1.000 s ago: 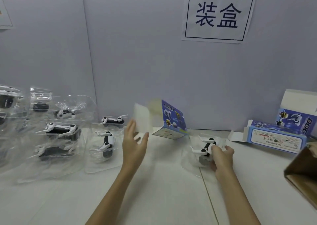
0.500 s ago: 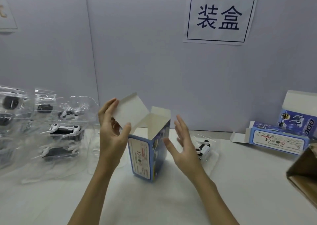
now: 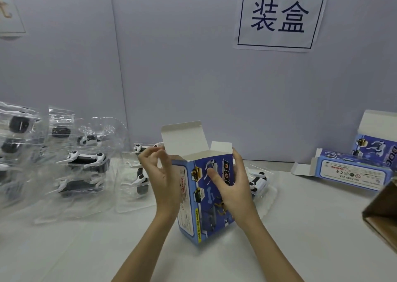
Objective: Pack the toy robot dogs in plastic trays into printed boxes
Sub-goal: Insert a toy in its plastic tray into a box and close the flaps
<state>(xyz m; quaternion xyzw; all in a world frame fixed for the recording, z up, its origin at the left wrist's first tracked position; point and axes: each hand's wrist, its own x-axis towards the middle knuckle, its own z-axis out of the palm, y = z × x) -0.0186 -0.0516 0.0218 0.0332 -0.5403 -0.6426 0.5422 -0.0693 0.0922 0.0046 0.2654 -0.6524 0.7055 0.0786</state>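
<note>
A blue printed box (image 3: 202,198) stands upright at the middle of the white table, its top flaps open and the lid flap raised. My right hand (image 3: 232,187) grips it, thumb on the front face and fingers round the right side. My left hand (image 3: 160,174) lies against the box's left side, its curled fingers pinching at the upper left corner by the lid flap. Just behind my right hand lies a toy robot dog in a clear plastic tray (image 3: 258,181). Whether anything is inside the box is hidden.
Several more toy dogs in clear trays (image 3: 86,163) are spread over the left of the table, one close to my left hand (image 3: 139,178). At the back right lie an open printed box (image 3: 348,172) and another behind it (image 3: 378,137). A brown carton (image 3: 382,213) juts in at the right edge.
My right hand let go of the trayed dog and took hold of the box, which was stood upright and turned. My left hand moved from the lid flap down to the box's left corner.
</note>
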